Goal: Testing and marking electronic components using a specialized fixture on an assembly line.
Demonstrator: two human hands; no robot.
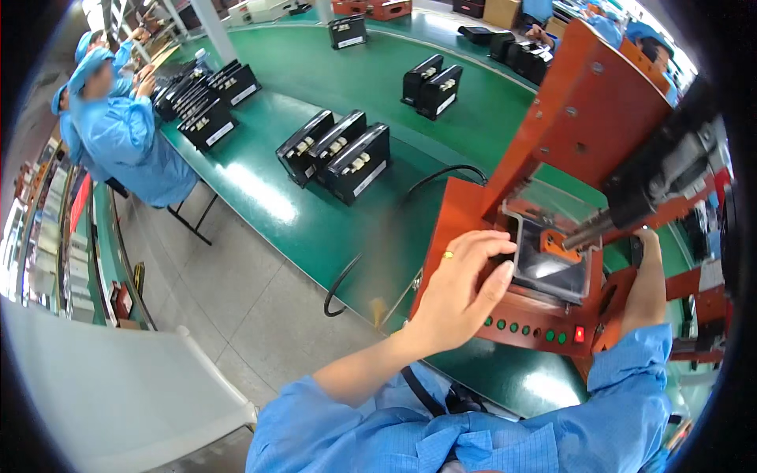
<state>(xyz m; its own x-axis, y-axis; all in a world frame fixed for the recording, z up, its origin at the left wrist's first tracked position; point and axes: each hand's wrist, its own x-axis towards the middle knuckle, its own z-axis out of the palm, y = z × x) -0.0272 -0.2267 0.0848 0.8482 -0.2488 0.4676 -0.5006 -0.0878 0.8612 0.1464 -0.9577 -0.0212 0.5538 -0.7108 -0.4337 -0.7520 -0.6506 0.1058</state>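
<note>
A green workbench (371, 225) extends across a factory room, with a group of three black box-shaped units (359, 169) standing on it at upper left and co-workers in blue (122, 130) at the far left edge. An orange press (603, 98) stands on the bench at right; its front panel carries a row of green buttons (527, 329) and a lit red switch (579, 334). The dark, flat part (552, 276) is seated in the press, below a clear cover (556, 197) and partly hidden by an orange clamp head (558, 245). Its front edge runs left to right, dipping toward the right; its long axis cannot be determined. The left hand (461, 292) is the nearer one: the part lies directly to its right, just beyond the fingertips. This hand is half open, fingers bent, thumb apart, gripping nothing visible; contact at the part's left edge cannot be confirmed. The right hand (648, 238) is beyond the part, at the press's right side, partly concealed; its grip and contents cannot be determined.
</note>
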